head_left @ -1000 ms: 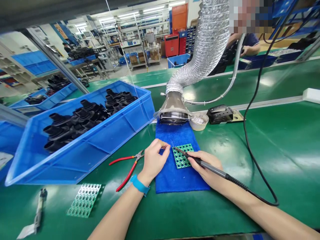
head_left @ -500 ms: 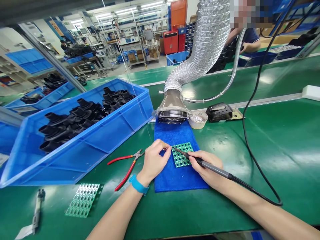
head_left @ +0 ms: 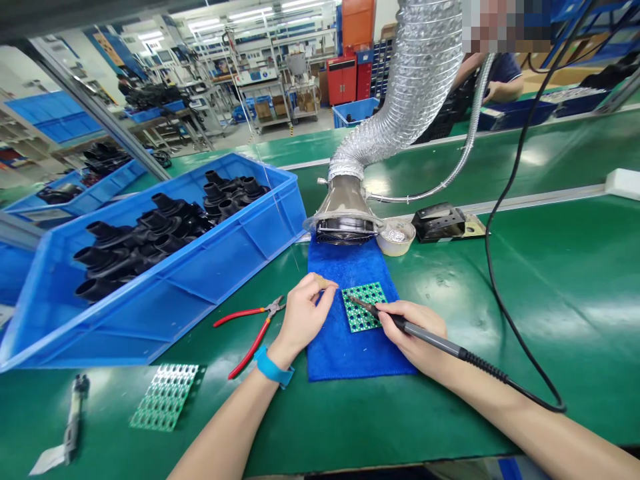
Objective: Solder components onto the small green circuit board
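Note:
A green circuit board (head_left: 364,319) with rows of round dark holes lies on a blue cloth (head_left: 345,360). My right hand (head_left: 413,330) is closed around the grip of a soldering iron (head_left: 433,339), and the iron's tip is at the board's upper left part. Just left of the board, my left hand (head_left: 307,310) pinches thin solder wire between thumb and forefinger; only a short end shows at the fingertips. A fine strand comes down from above towards this hand. Red-handled cutters (head_left: 255,347) lie spread beside my left wrist.
A blue bin (head_left: 235,267) of black parts stands left. The fume extraction hood (head_left: 345,207) hangs behind the cloth, near a small bowl (head_left: 395,243) and a black metal holder (head_left: 440,223). Another board (head_left: 165,398) lies front left. The iron's cable (head_left: 515,313) loops right. A co-worker sits opposite.
My left hand has drawn back slightly left from the board and the iron's tip. The right hand with the soldering iron stays nearly in place.

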